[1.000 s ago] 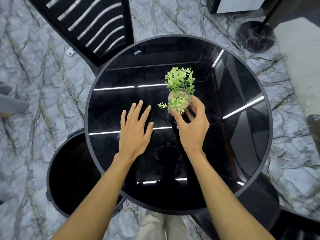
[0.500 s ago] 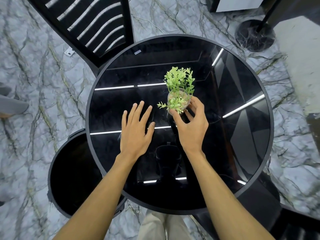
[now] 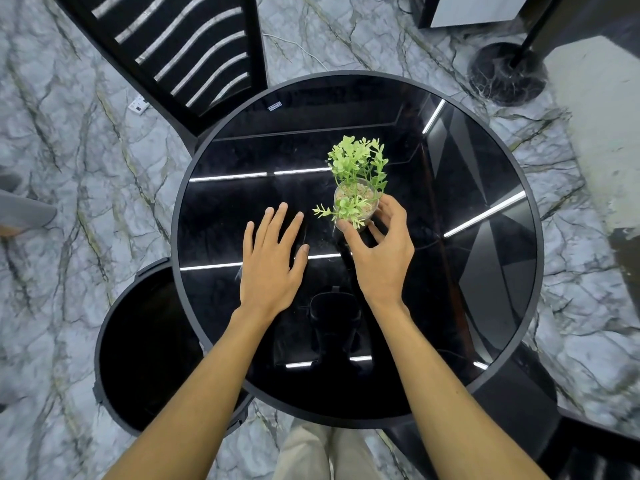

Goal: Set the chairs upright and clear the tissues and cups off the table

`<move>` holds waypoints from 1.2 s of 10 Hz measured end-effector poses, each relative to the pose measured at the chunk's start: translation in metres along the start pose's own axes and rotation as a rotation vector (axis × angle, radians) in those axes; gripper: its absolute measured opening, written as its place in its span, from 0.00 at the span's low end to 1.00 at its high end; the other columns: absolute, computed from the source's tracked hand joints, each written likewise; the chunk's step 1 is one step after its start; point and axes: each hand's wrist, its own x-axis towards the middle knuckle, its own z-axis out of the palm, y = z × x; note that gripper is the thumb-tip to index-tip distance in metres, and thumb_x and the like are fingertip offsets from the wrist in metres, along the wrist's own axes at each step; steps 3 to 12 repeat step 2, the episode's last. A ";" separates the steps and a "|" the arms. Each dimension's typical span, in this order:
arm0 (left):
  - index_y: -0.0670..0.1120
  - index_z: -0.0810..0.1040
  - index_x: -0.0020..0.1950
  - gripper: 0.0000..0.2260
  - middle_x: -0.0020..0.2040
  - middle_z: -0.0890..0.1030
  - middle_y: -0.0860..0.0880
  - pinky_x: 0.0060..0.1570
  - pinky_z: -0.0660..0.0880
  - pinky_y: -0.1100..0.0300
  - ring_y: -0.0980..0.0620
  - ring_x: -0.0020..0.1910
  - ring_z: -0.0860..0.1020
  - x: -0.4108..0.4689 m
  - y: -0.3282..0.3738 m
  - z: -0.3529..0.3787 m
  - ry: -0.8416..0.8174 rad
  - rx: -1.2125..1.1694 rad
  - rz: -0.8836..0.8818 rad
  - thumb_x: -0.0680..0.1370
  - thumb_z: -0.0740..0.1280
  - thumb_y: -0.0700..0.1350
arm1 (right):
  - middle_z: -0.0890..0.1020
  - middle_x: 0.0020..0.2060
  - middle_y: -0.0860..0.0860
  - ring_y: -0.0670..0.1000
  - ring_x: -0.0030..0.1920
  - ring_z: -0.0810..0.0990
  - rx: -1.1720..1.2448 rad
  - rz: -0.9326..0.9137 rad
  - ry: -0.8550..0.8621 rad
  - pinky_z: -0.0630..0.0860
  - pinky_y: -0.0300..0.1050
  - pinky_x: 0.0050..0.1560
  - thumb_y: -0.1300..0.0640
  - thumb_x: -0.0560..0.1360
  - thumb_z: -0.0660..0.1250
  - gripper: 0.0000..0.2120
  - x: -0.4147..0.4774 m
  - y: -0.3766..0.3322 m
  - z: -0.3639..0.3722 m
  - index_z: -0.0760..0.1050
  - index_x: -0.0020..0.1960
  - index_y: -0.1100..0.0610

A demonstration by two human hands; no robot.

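A round black glass table (image 3: 485,375) fills the middle of the view. On it stands a small clear pot with a green plant (image 3: 356,199). My right hand (image 3: 381,251) curls thumb and fingers round the pot's near side. My left hand (image 3: 272,258) lies flat on the glass to the left of the pot, fingers straight and slightly spread. A black slatted chair (image 3: 180,50) stands beyond the table's far left rim. No tissues or cups show on the table.
A black round bin (image 3: 138,348) sits on the marble floor at the table's near left, partly under its rim. A round black stand base (image 3: 505,74) is at the far right. Another dark chair part (image 3: 588,452) shows at the near right corner.
Both hands and the plant pot stay almost where they were; only the view has shifted slightly.
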 end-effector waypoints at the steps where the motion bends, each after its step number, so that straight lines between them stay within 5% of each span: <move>1: 0.52 0.61 0.78 0.23 0.80 0.56 0.51 0.78 0.45 0.47 0.51 0.80 0.50 0.002 -0.001 0.001 0.020 -0.027 0.014 0.83 0.53 0.54 | 0.76 0.63 0.45 0.44 0.64 0.75 -0.014 0.051 -0.031 0.76 0.46 0.62 0.54 0.68 0.78 0.31 -0.001 0.003 -0.003 0.69 0.67 0.51; 2: 0.51 0.65 0.76 0.22 0.79 0.60 0.51 0.78 0.47 0.47 0.53 0.79 0.52 -0.006 -0.003 -0.011 0.019 -0.189 -0.003 0.82 0.56 0.51 | 0.73 0.67 0.44 0.42 0.66 0.72 -0.057 0.100 -0.003 0.76 0.46 0.62 0.54 0.68 0.78 0.35 -0.003 -0.002 -0.018 0.66 0.71 0.53; 12: 0.51 0.65 0.76 0.22 0.79 0.60 0.51 0.78 0.47 0.47 0.53 0.79 0.52 -0.006 -0.003 -0.011 0.019 -0.189 -0.003 0.82 0.56 0.51 | 0.73 0.67 0.44 0.42 0.66 0.72 -0.057 0.100 -0.003 0.76 0.46 0.62 0.54 0.68 0.78 0.35 -0.003 -0.002 -0.018 0.66 0.71 0.53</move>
